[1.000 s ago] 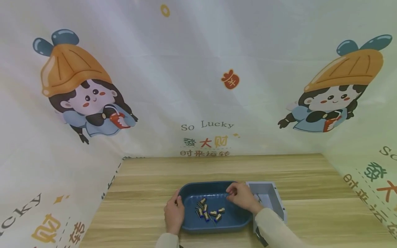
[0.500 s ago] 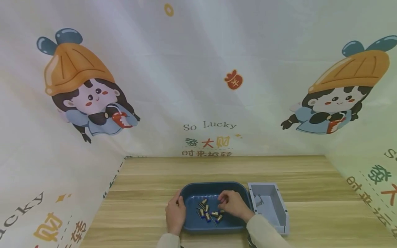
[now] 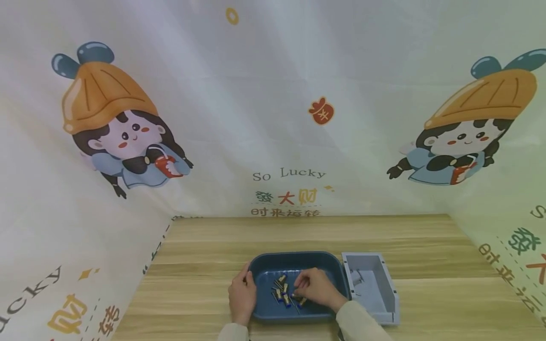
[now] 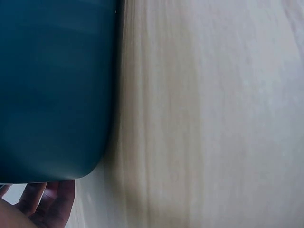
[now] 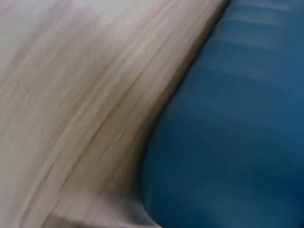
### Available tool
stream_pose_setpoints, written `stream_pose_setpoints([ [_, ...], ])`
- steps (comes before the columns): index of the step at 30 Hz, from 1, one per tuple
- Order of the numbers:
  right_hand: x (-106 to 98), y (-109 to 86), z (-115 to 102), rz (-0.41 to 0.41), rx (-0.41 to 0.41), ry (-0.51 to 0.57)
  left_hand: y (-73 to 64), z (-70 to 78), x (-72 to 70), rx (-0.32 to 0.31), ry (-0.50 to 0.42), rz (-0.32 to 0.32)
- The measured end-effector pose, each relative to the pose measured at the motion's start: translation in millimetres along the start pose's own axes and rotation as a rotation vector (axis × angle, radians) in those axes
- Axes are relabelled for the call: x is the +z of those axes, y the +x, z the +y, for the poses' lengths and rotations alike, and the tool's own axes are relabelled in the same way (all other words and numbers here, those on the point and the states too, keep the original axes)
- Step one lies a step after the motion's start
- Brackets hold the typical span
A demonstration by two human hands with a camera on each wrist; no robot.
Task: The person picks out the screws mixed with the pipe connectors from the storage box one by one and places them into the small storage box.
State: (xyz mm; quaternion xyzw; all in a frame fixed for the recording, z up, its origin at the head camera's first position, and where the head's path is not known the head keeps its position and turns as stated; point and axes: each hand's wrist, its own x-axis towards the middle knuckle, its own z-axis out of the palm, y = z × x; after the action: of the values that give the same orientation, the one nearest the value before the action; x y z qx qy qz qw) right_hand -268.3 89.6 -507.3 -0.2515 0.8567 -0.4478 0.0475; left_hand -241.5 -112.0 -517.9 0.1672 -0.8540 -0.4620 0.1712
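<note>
Brass-coloured fittings (image 3: pixel 286 299) lie loose in the blue tray (image 3: pixel 273 313), between both hands. Right hand (image 3: pixel 317 288) over the right-side pieces, fingers bent down; whether it pinches one, I can't tell. Left hand (image 3: pixel 242 294) grips the tray's left rim. Grey bin (image 3: pixel 378 290) just right, small parts (image 3: pixel 357 279) inside. Far backdrop (image 3: pixel 204 142) reads "So Lucky", "發大财", "时来运转".

"What's on the table (image 3: pixel 187 293)?"
"A basin (image 3: pixel 294 320), with an open box (image 3: pixel 374 286) just beside it on the right."
"And the fittings (image 3: pixel 285 288)?"
"In the basin, near its middle; the right hand (image 3: pixel 317 287) is above some. The left hand (image 3: pixel 241 294) has its fingers (image 4: pixel 61 202) at the basin's left end."
"Behind the table?"
"A cloth (image 3: pixel 256 118)."
</note>
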Motion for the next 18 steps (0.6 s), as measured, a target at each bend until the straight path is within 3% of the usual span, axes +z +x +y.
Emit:
stream_pose_setpoints([
  [9, 9.1, -1.1, -0.5, -0.062, 0.003, 0.006, -0.9, -0.3, -0.5, 0.002, 0.01, -0.005],
  [15, 9.7, 1.5, 2.0, -0.042, -0.003, -0.06, 0.0, -1.6, 0.2, 0.015, 0.005, 0.003],
  [18, 9.1, 1.0, 4.4, -0.021, -0.052, -0.065, 0.5, -2.6, 0.4, 0.019, 0.008, 0.005],
])
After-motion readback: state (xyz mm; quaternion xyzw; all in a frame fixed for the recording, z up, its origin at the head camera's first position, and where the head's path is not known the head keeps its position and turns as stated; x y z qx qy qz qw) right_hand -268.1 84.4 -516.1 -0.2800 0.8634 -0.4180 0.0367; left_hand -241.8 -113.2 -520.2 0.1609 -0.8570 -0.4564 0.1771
